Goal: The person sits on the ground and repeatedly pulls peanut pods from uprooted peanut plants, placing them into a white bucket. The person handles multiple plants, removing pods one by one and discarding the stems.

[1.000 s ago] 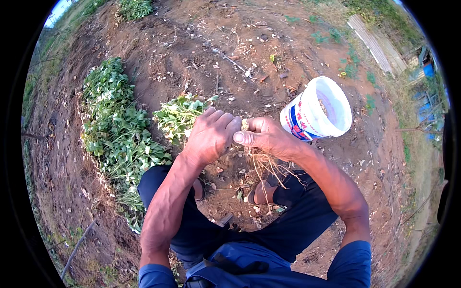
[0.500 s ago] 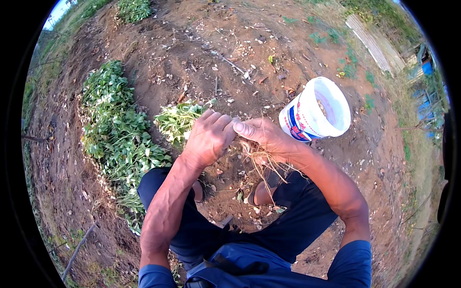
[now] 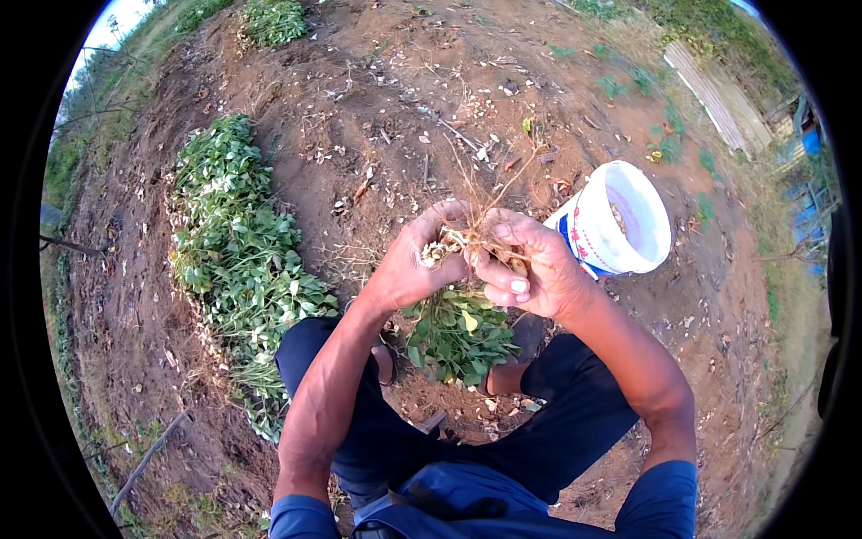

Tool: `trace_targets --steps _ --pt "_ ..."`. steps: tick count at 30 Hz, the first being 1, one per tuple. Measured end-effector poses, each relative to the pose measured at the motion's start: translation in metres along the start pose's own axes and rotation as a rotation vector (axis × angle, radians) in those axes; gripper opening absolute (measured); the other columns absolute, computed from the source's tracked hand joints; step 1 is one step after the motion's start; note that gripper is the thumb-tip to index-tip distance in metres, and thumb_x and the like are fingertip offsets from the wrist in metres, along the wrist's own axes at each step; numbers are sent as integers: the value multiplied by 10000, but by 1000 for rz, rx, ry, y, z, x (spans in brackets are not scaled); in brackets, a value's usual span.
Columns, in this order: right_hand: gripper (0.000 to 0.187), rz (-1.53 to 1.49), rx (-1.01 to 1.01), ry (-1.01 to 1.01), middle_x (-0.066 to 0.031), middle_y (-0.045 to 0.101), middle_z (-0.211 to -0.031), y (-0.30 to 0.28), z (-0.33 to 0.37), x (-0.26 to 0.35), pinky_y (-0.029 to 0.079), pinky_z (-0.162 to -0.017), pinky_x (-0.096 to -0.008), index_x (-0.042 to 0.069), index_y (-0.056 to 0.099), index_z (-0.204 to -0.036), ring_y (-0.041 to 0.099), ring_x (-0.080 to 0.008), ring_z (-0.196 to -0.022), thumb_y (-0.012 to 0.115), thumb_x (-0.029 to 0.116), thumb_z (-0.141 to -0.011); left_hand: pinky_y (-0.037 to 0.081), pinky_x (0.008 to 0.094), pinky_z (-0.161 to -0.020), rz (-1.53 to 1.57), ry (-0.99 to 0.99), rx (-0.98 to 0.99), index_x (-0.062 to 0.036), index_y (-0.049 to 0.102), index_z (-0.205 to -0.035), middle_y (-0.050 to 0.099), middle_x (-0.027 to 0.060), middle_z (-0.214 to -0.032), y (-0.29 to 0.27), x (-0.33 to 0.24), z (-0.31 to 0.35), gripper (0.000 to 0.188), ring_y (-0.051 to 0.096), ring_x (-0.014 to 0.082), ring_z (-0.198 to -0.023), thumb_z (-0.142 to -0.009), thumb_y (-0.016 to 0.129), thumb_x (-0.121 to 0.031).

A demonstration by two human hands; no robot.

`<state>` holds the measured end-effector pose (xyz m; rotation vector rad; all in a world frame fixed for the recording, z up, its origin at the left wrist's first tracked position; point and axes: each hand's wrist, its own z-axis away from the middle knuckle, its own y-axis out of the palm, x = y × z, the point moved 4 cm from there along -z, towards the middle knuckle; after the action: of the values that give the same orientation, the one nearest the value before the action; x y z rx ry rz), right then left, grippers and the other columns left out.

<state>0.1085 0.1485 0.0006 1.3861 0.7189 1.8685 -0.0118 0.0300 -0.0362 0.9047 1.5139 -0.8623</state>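
1. Brown soil (image 3: pixel 359 117), strewn with pale dry scraps, spreads all around my white bucket (image 3: pixel 588 216); far beyond the bucket, to its right, lies a corrugated sheet (image 3: pixel 718 99).
2. The bucket has blue and red markings on its wall, and something pale brown inside that is too small for me to make out.
3. Left of the bucket, I hold the bare-rooted plant (image 3: pixel 476 241) upside down: roots and pale pods on top, green leaves (image 3: pixel 460 337) hanging below my hands.
4. My left grip (image 3: pixel 411 263), the one farther from the bucket, is curled closed on the plant, with pods showing beside the thumb.
5. My right grip (image 3: pixel 543 260), nearer the bucket, has thumb and fingers pinched together on the roots and pods.
6. Well left of the bucket runs a long heap of leafy plants (image 3: pixel 242 242).
7. On the bucket's near side are my dark trousers (image 3: pixel 575 377).
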Motion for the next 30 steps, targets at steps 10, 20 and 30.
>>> trace_targets --steps 10,20,30 --pt "244 651 -163 -380 -49 664 -850 17 16 36 386 -393 -231 34 636 -1159 411 -24 -414 594 254 -1061 506 310 -906 504 -24 105 -22 470 -1489 666 64 -1176 2 6 0 801 630 141 -1027 -907 718 -514" --pt "251 1527 -99 -408 -160 712 -914 41 11 31 535 -697 -388 47 704 -1127 682 -314 -791 705 235 -961 503 361 -991 549 -30 151 0 373 -1548 647 138 -1261 22 -6 -4 1119 627 198 -1131 -784 740 -732" --pt "261 1015 31 -248 -28 651 -732 29 -3 7 439 -531 -266 -11 677 -954 587 -79 -612 627 237 -1014 549 242 -533 699 -192 285 -6 339 -1557 686 144 -1026 18 -11 7 1264 697 151 -771 -708 665 -883"
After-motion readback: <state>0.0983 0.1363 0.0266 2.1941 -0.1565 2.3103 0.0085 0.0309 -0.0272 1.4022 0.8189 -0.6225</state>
